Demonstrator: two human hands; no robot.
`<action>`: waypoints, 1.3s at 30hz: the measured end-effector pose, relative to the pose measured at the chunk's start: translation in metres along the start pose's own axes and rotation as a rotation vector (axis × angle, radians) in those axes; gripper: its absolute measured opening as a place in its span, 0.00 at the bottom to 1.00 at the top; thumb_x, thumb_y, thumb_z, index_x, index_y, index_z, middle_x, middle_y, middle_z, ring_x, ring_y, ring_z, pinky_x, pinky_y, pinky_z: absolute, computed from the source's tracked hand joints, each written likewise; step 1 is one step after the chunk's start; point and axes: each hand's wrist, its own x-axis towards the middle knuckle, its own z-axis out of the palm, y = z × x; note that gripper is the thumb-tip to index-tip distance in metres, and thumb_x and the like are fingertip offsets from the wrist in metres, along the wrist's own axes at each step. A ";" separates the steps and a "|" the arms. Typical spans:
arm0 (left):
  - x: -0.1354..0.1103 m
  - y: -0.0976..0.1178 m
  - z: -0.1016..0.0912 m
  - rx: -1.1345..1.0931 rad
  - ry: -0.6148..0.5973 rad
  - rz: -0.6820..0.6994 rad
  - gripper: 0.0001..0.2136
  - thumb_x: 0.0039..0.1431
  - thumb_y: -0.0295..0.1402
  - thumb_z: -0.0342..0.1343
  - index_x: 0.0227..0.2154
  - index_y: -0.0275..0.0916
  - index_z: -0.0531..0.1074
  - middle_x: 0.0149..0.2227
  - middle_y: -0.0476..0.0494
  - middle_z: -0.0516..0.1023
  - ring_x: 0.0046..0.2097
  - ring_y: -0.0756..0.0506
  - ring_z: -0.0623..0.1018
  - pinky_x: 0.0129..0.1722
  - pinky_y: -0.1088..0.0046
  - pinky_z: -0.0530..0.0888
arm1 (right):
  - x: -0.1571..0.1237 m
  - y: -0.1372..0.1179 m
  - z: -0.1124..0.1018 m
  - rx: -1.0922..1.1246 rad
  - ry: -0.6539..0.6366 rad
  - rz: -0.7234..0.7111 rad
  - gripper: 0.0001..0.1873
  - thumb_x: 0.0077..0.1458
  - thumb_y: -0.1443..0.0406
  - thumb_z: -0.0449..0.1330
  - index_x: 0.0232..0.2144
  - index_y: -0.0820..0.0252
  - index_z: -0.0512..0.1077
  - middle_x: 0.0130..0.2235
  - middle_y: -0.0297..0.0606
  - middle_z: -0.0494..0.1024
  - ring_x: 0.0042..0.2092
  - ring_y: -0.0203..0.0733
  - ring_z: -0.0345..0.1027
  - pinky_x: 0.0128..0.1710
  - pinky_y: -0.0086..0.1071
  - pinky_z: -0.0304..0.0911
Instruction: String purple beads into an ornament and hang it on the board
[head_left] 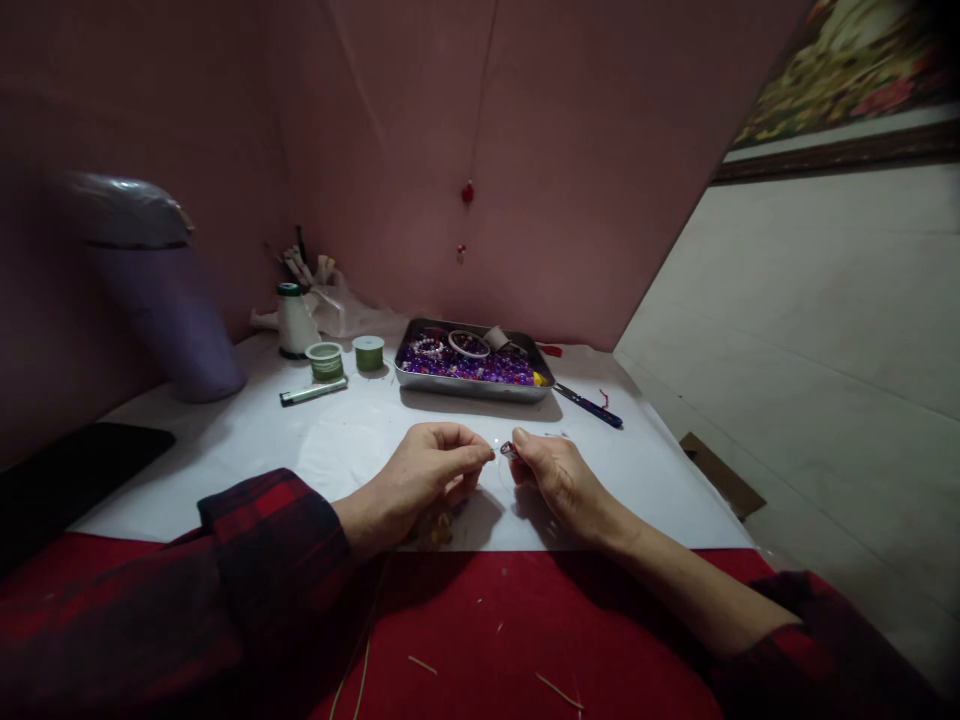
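My left hand point(427, 470) and my right hand point(551, 470) meet over the white sheet point(360, 430), fingertips almost touching. The right hand pinches a small clear bead point(508, 450) between thumb and forefinger. The left hand is pinched shut toward that bead, perhaps on a thin thread too fine to make out. A few small beads point(442, 525) lie under the left wrist. Both sleeves are red and black plaid.
A metal tray point(474, 388) with purple beads and bracelets stands behind the hands. A blue pen point(589, 405) lies to its right. Green thread spools point(367, 352), a white spool point(294, 320) and a lighter point(313, 392) sit at the back left, beside a purple container point(161, 290). Red cloth point(487, 630) covers the front.
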 end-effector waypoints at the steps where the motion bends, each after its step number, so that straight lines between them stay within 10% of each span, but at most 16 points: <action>1: 0.000 0.000 0.000 -0.002 0.000 -0.002 0.09 0.50 0.36 0.57 0.24 0.34 0.68 0.15 0.54 0.63 0.17 0.56 0.59 0.18 0.78 0.53 | 0.000 0.000 0.000 0.001 0.000 -0.003 0.32 0.60 0.47 0.37 0.16 0.60 0.62 0.19 0.33 0.64 0.23 0.34 0.56 0.26 0.30 0.50; 19: 0.003 -0.005 -0.002 -0.073 0.002 0.002 0.09 0.50 0.36 0.58 0.27 0.34 0.68 0.18 0.53 0.66 0.18 0.57 0.60 0.18 0.78 0.53 | 0.001 0.008 -0.006 0.455 0.463 0.042 0.35 0.49 0.37 0.43 0.29 0.62 0.68 0.26 0.37 0.68 0.24 0.34 0.57 0.24 0.30 0.57; 39: 0.000 0.003 -0.003 0.199 0.070 0.043 0.08 0.52 0.37 0.54 0.26 0.36 0.68 0.17 0.53 0.64 0.18 0.54 0.61 0.20 0.77 0.57 | -0.005 0.005 -0.009 0.073 0.295 -0.031 0.22 0.59 0.48 0.43 0.28 0.58 0.62 0.24 0.32 0.65 0.27 0.36 0.59 0.28 0.32 0.56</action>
